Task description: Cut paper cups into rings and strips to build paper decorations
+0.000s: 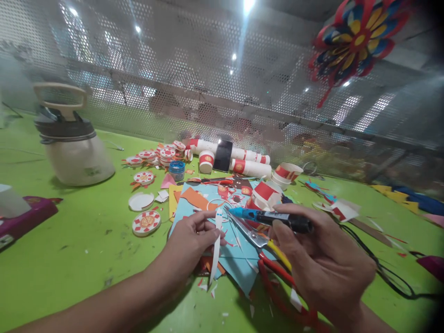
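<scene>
My left hand (pixel 198 238) pinches a narrow white paper strip (pixel 216 245) upright between thumb and fingers. Small blue marks show near the strip's top end. In my right hand (pixel 322 254) is a marker (pixel 268 217) with a black barrel and a blue front, its tip pointing left, close to the strip's top. Whether the tip touches the paper I cannot tell. Scissors (pixel 255 236) with red and yellow handles lie below the marker, partly hidden by my right hand. Light blue paper sheets (pixel 236 270) with cut scraps lie under both hands.
Decorated paper discs (pixel 146 223) lie at left, several more piled behind. Paper cups (pixel 206 162), a blue-lidded jar (pixel 176 170) and a phone (pixel 223 156) stand at the back. A large jug (pixel 74 152) stands far left. A black cable (pixel 385 273) runs along the right.
</scene>
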The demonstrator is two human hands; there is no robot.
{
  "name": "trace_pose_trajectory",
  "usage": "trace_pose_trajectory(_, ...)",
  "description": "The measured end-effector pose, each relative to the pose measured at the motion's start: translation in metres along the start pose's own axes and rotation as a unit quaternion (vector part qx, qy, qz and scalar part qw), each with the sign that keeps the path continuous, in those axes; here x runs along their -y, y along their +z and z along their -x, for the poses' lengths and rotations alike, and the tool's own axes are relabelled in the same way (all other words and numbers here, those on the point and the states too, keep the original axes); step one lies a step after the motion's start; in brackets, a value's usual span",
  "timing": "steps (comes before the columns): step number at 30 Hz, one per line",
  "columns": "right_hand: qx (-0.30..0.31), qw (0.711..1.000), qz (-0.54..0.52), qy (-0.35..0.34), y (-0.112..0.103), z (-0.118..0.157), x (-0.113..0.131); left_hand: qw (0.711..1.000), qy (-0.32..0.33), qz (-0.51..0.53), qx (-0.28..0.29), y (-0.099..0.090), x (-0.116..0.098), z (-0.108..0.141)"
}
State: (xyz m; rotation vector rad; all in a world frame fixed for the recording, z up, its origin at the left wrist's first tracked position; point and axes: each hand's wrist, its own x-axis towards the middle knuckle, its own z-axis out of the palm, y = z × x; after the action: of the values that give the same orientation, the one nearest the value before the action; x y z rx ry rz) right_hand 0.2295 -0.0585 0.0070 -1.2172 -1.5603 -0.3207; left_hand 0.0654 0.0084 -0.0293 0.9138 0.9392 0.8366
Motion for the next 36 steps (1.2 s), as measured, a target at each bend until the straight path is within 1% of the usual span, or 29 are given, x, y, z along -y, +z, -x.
trace_pose_trajectory(5,0.013,1.0,-0.017,0.01,-0.001,0.0,0.001,1.0,0.023,-0.005,0.016,-0.002,0.0,-0.005)
trace_pose_trajectory(11,0.007,0.999,-0.054,0.006,0.0,0.004,0.001,0.998,0.067,-0.002,0.011,-0.002,-0.001,-0.004)
trace_pose_trajectory(14,0.027,0.997,-0.065,-0.015,-0.001,0.005,0.004,0.997,0.072,-0.001,0.022,-0.002,-0.001,-0.003)
trace_pose_trajectory(17,0.046,0.996,-0.071,-0.027,-0.001,0.005,0.006,0.997,0.076,0.002,0.018,-0.002,-0.001,-0.003)
trace_pose_trajectory(23,0.014,0.999,-0.048,-0.007,0.002,0.004,0.004,0.997,0.073,-0.005,0.016,-0.004,0.0,-0.004)
trace_pose_trajectory(27,0.006,0.999,-0.046,-0.024,0.0,0.007,0.003,0.996,0.083,-0.005,0.016,-0.002,-0.001,-0.003)
trace_pose_trajectory(29,0.01,0.998,-0.052,-0.024,0.0,0.006,0.002,0.997,0.082,-0.005,0.007,-0.001,-0.002,-0.002)
trace_pose_trajectory(32,0.005,0.999,-0.048,-0.022,0.003,-0.004,0.002,0.998,0.068,-0.001,0.002,0.0,-0.001,-0.001)
trace_pose_trajectory(34,0.005,0.998,-0.049,-0.041,0.01,-0.02,0.003,0.998,0.064,0.003,0.008,0.0,0.002,-0.002)
trace_pose_trajectory(36,0.031,0.995,-0.08,-0.05,0.024,-0.043,0.005,0.997,0.081,0.005,0.009,-0.001,0.006,-0.005)
